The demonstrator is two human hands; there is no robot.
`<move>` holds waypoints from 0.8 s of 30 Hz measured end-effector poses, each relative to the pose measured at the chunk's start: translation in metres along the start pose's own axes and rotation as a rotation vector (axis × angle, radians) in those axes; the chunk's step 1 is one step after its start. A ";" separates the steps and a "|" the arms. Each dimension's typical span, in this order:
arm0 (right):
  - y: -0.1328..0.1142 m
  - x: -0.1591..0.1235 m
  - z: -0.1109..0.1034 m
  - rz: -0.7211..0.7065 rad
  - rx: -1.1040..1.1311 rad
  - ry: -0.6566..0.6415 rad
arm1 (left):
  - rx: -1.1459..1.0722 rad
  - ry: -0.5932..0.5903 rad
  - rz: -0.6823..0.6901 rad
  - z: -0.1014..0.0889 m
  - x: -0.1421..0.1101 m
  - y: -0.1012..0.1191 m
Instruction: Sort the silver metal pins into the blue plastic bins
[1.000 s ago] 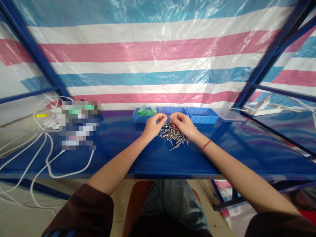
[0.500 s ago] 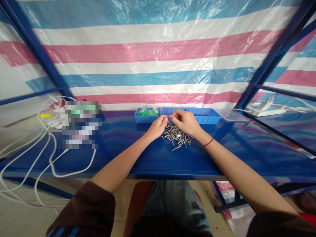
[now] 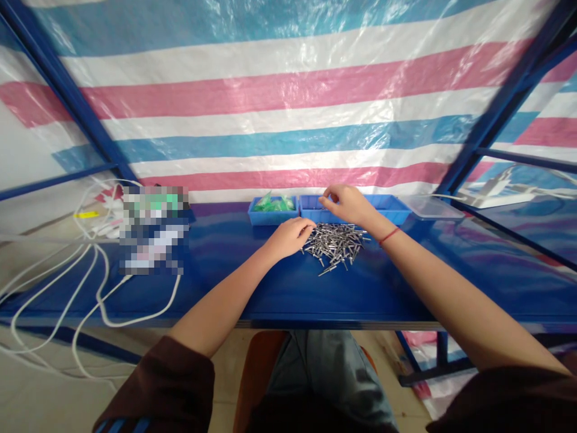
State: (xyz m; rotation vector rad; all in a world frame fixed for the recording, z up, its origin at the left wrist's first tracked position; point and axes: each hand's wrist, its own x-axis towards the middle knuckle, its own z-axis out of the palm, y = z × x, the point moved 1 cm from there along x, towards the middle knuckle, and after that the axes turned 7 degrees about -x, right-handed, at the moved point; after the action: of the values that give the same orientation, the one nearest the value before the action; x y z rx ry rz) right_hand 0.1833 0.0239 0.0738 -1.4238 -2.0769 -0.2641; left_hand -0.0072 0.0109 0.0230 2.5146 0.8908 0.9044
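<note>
A loose pile of small metal pop rivets [image 3: 338, 243] lies on the blue table. My left hand [image 3: 294, 236] rests at the pile's left edge, thumb and fingers pressed together; anything between them is too small to make out. Over the blue divided bin [image 3: 390, 210] behind the pile is my right hand [image 3: 349, 204]. Its fingers are curved, with a gap between thumb and forefinger, and I see nothing in them. A few thin metal pieces [image 3: 319, 208] show inside the bin beside my right fingertips.
Green plastic packets [image 3: 273, 203] fill a smaller blue bin [image 3: 273, 221] at the left. A clear plastic lid [image 3: 435, 207] lies right of the bins. White cables [image 3: 101, 300] loop over the table's left side, near a blurred-out patch. Striped sheeting [image 3: 288, 99] hangs behind.
My hands were together above the pile's back edge and have parted. The right has moved up and right over the bin; the left has stayed near the pile. The view has shifted slightly.
</note>
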 end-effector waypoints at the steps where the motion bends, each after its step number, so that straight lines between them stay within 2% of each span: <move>1: -0.001 -0.006 -0.005 -0.022 0.050 -0.057 | 0.043 -0.007 0.010 -0.001 0.000 -0.001; 4: 0.001 -0.024 -0.012 -0.009 0.227 -0.165 | 0.158 -0.019 0.008 -0.005 0.000 -0.007; 7: 0.001 -0.038 -0.009 -0.002 0.309 -0.238 | 0.202 -0.031 -0.005 -0.010 -0.001 -0.013; 10: -0.005 -0.045 -0.004 -0.101 0.338 -0.321 | 0.172 -0.049 -0.021 -0.012 -0.001 -0.015; 15: -0.021 -0.049 0.002 -0.264 0.291 -0.382 | 0.087 -0.106 -0.026 -0.011 -0.002 -0.010; 18: -0.026 -0.051 0.006 -0.324 0.219 -0.375 | 0.110 -0.119 -0.036 -0.009 -0.003 -0.011; 24: -0.025 -0.049 0.009 -0.288 0.079 -0.252 | 0.233 -0.084 -0.029 -0.002 0.000 -0.022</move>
State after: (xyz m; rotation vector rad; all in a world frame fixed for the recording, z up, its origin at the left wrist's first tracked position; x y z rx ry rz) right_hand 0.1696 -0.0207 0.0425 -1.1578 -2.4723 -0.1191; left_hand -0.0184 0.0273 0.0134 2.7037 1.0562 0.7160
